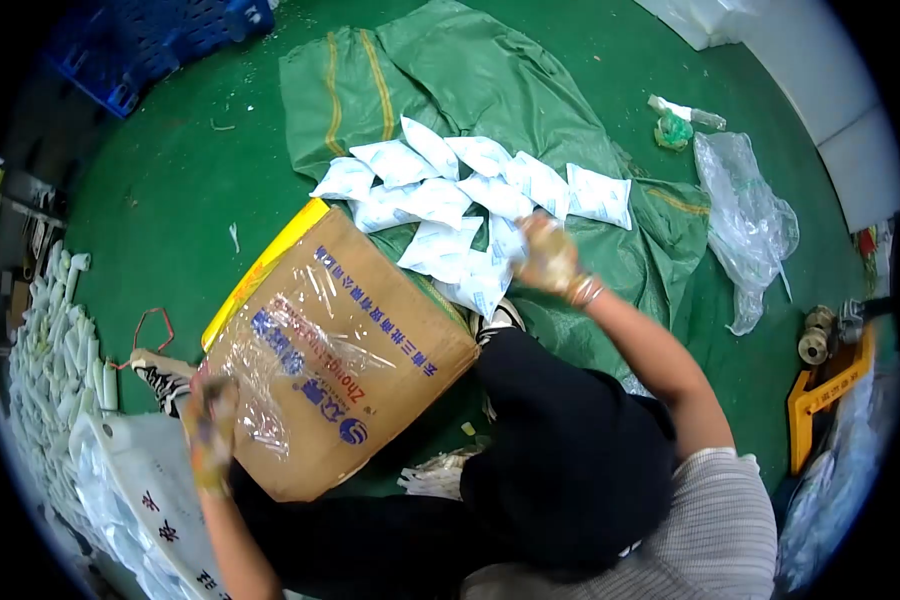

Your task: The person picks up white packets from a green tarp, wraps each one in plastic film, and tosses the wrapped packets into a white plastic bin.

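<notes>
A brown cardboard box (345, 345) wrapped in clear tape lies tilted on the green floor between my legs. My left hand (213, 405) grips its near left corner. My right hand (548, 258) reaches forward and closes on a white pouch (507, 243) at the edge of a heap of several white pouches (440, 195). The pouches spill from the box's open end onto a green woven sack (470, 75) spread on the floor.
A crumpled clear plastic bag (748, 222) lies at the right, a yellow pallet jack part (830, 385) beyond it. A blue pallet (140, 45) sits top left. Rows of white pieces (55, 345) and a white printed bag (140, 500) lie at the left.
</notes>
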Tool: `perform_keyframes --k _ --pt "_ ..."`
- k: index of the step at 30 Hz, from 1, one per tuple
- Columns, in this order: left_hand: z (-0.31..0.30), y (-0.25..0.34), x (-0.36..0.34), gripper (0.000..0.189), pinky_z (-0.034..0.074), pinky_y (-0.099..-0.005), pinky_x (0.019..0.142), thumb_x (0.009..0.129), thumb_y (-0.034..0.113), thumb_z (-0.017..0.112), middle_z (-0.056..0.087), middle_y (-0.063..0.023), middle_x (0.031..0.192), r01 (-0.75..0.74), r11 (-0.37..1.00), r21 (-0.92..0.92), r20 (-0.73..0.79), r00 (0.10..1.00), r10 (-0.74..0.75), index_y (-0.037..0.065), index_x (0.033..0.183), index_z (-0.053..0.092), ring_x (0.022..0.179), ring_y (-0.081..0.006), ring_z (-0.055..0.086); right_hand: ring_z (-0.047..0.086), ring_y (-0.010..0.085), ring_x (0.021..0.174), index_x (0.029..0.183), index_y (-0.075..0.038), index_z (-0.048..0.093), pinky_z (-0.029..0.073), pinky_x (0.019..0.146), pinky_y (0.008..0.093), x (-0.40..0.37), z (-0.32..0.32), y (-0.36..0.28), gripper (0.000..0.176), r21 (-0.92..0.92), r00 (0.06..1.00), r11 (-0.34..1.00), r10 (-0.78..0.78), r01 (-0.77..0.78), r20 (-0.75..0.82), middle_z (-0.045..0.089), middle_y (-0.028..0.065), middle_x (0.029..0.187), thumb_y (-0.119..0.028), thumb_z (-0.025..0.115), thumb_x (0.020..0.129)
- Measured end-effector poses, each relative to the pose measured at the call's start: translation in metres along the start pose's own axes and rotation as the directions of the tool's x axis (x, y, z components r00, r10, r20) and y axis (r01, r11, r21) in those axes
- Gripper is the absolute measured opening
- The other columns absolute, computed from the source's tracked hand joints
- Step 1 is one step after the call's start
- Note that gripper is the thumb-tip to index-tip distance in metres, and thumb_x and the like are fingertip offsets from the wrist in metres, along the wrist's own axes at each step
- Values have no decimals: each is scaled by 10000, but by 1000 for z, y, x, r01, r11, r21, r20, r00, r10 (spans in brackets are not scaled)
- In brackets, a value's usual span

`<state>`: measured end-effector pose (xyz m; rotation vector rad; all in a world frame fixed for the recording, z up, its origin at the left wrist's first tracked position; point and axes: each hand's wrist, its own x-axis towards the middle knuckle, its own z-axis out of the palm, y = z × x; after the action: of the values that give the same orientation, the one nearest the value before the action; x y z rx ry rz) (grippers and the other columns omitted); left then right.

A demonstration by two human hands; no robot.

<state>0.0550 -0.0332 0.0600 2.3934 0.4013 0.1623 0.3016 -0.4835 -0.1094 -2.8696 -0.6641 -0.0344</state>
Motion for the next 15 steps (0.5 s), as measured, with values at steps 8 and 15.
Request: perform_keyframes --k 8,15 --pt "27 16 -174 148 480 -275 729 858 106 631 638 -70 819 452 878 -157 -277 834 -478 17 964 581 770 -150 611 583 294 977 1148 -32 527 477 820 407 20 41 -78 722 -190 865 957 -102 221 492 586 135 1044 -335 781 544" --pt "39 -18 -148 524 501 -400 754 797 375 712 617 -190 1010 557 800 222 -421 795 -436 5 1111 514 898 -338 632 541 275 1072 1243 -24 478 456 931 372 1 -36 2 811 158 917 985 -121 64 380 553 117 1127 -276 808 546"
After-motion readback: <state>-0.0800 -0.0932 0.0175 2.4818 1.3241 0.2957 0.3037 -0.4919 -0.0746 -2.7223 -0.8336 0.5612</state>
